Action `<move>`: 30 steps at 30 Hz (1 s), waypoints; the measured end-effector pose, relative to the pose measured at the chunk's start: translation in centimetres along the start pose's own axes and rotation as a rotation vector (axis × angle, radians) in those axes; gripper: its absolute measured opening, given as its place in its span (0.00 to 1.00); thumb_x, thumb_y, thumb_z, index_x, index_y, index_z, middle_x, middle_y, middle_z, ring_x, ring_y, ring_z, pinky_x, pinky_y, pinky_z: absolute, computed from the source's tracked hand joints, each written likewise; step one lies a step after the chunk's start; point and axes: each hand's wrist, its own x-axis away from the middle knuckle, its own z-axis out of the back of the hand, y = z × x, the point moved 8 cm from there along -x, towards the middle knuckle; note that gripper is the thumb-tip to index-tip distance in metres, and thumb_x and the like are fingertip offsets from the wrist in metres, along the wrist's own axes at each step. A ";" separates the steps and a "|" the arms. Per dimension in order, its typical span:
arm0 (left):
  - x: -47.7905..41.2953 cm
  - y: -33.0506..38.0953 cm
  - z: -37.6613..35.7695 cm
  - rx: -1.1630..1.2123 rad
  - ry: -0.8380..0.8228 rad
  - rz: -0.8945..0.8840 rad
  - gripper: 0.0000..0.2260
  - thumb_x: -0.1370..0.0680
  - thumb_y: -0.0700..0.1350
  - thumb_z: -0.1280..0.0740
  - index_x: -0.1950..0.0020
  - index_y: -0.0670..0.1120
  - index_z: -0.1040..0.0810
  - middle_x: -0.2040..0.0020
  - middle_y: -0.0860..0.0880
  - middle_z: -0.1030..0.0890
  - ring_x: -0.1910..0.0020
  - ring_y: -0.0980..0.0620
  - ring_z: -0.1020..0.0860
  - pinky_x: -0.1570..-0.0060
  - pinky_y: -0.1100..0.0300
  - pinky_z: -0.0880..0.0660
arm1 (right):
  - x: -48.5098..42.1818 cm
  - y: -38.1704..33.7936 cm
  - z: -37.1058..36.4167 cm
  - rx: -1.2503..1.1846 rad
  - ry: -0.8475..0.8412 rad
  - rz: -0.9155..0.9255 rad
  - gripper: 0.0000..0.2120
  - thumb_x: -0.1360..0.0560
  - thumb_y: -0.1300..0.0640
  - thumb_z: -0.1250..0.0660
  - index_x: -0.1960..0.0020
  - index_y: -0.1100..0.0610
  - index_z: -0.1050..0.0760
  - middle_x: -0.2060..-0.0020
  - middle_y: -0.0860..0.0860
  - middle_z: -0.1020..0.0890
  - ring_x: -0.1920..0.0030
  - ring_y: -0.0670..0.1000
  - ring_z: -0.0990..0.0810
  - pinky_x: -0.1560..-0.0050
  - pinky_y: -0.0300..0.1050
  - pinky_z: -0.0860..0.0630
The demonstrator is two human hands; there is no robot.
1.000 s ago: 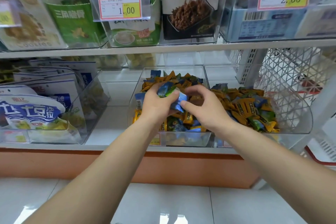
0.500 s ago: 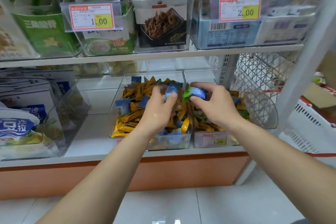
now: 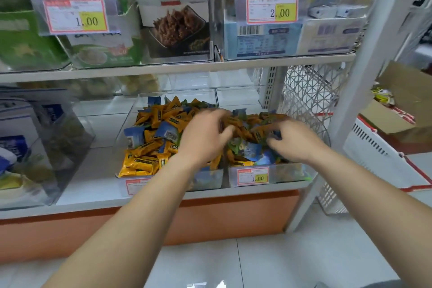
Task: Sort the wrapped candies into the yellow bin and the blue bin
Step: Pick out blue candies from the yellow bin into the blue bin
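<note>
Both hands are down over the sweets on the lower white shelf board (image 3: 93, 177). Two clear plastic bins stand there side by side, touching. The left clear bin (image 3: 205, 180) is heaped mostly with yellow-orange wrapped candies (image 3: 145, 147), with a few blue wrapped candies (image 3: 167, 132) lying on top near its back and middle. The right clear bin (image 3: 287, 173) holds a mix: orange wrappers at the back, blue and green ones (image 3: 253, 149) towards the front.

The left hand (image 3: 203, 140) hovers right at the wall the two bins share, palm down. Its fingers (image 3: 216, 115) reach over towards the right bin, loosely bent, with the thumb splayed out. They are smeared with motion blur, so whether they have hold of a candy cannot be told.

The right hand (image 3: 295, 141) is over the right bin, knuckles up. Its fingers (image 3: 266, 127) are curled down and forward into the pile, tips touching the wrappers, thumb tucked close beneath the forefinger. There is something dark between thumb and forefinger, but it is too blurred to say whether it is gripped.

A red-bordered price label reading 1.00 (image 3: 253, 176) sits on the right bin's front wall. A white wire mesh panel (image 3: 308, 93) closes the shelf just right of that bin. Below runs an orange base board (image 3: 233, 215).
</note>
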 end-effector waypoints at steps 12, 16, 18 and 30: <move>6.1 -9.9 1.1 -0.001 -0.398 0.195 0.09 0.20 0.47 0.34 0.42 0.54 0.18 0.50 0.59 0.18 0.51 0.60 0.21 0.51 0.67 0.27 | -1.0 -15.4 -4.2 -0.028 -0.087 0.448 0.10 0.21 0.45 0.38 0.44 0.41 0.21 0.56 0.38 0.18 0.54 0.44 0.23 0.33 0.54 0.34; 6.0 -10.0 0.6 0.003 -0.402 0.171 0.06 0.22 0.45 0.32 0.49 0.54 0.17 0.54 0.59 0.18 0.53 0.61 0.20 0.61 0.74 0.32 | -1.5 -15.5 -7.2 0.233 -0.291 0.466 0.13 0.19 0.46 0.44 0.46 0.39 0.20 0.60 0.41 0.17 0.52 0.46 0.22 0.28 0.60 0.54; 5.7 -10.0 0.3 -0.009 -0.439 0.139 0.06 0.21 0.46 0.32 0.49 0.54 0.16 0.51 0.57 0.16 0.51 0.58 0.21 0.58 0.68 0.30 | -1.7 -15.6 -7.4 0.248 -0.331 0.464 0.15 0.19 0.47 0.45 0.43 0.38 0.20 0.56 0.40 0.17 0.46 0.46 0.22 0.28 0.62 0.58; 7.1 -9.1 -1.0 -0.168 -0.693 -0.010 0.24 0.24 0.57 0.29 0.32 0.49 0.24 0.38 0.51 0.20 0.41 0.50 0.23 0.46 0.58 0.26 | -0.5 -15.8 -8.0 0.311 -0.305 0.519 0.11 0.23 0.49 0.37 0.43 0.41 0.23 0.64 0.41 0.28 0.47 0.49 0.26 0.28 0.65 0.62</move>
